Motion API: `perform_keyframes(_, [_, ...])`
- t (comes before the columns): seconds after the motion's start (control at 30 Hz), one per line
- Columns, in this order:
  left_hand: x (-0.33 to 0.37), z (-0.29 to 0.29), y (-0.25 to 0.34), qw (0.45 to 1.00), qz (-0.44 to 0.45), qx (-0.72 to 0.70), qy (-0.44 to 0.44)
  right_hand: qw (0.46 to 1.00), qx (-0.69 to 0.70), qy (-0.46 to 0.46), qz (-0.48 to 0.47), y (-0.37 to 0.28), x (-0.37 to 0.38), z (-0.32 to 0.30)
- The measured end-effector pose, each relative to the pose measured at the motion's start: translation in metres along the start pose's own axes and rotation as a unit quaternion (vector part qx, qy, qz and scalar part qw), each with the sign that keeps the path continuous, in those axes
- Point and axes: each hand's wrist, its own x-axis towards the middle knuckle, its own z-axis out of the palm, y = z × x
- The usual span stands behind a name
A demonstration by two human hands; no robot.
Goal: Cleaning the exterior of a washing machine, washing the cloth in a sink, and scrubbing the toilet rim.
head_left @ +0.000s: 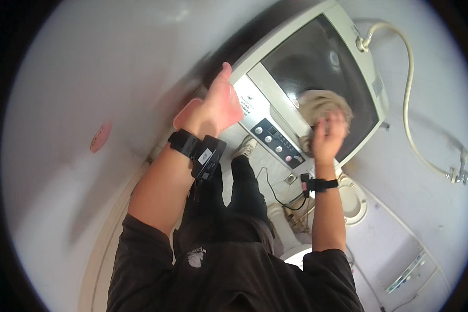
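A white top-loading washing machine [366, 52] with a dark see-through lid [301, 54] stands in front of me. My right hand [329, 134] lies over a crumpled beige cloth [320, 103] and presses it onto the lid's near right part. Cloth and fingers are slightly blurred. My left hand [219, 101] is by the machine's left front corner, its thumb stretched upward; the other fingers are hidden. A rounded pink thing [186, 113] shows beside the left wrist; I cannot tell whether the hand touches it. Dark straps with small devices circle both wrists.
A button panel [276, 144] runs along the machine's front edge. From its back right corner a pale hose [410, 78] curves to a wall tap [459, 174]. A toilet seat [354, 203] and a white basin [296, 256] are at the lower right. A wall [62, 119] borders the left.
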Motion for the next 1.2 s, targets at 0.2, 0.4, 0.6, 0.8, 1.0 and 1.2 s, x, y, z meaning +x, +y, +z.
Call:
perform_keyframes(0.2, [0.048,0.024,-0.027,0.795,0.217,0.266,0.500,0.946,-0.038,0.131,0.293,0.005,0.012,0.008])
perform_keyframes(0.4, [0.037,0.004,-0.013,0.765,0.272,0.296,0.503,1.000,-0.004,-0.005,0.025,-0.133,0.031,0.056])
perform_keyframes(0.6, [0.055,0.030,-0.039,0.742,0.238,0.289,0.556,0.997,0.059,-0.005,-0.056,-0.024,0.121,0.026])
perform_keyframes(0.8, [0.061,0.029,-0.045,0.718,0.247,0.311,0.572,0.967,0.065,0.119,0.218,0.081,0.010,-0.024])
perform_keyframes(1.0, [0.080,0.028,-0.056,0.650,0.261,0.350,0.622,0.964,0.050,0.018,0.261,-0.019,-0.086,-0.018])
perform_keyframes(1.2, [0.062,0.017,-0.034,0.513,0.210,0.425,0.715,0.998,0.059,-0.023,0.015,-0.052,-0.029,-0.018])
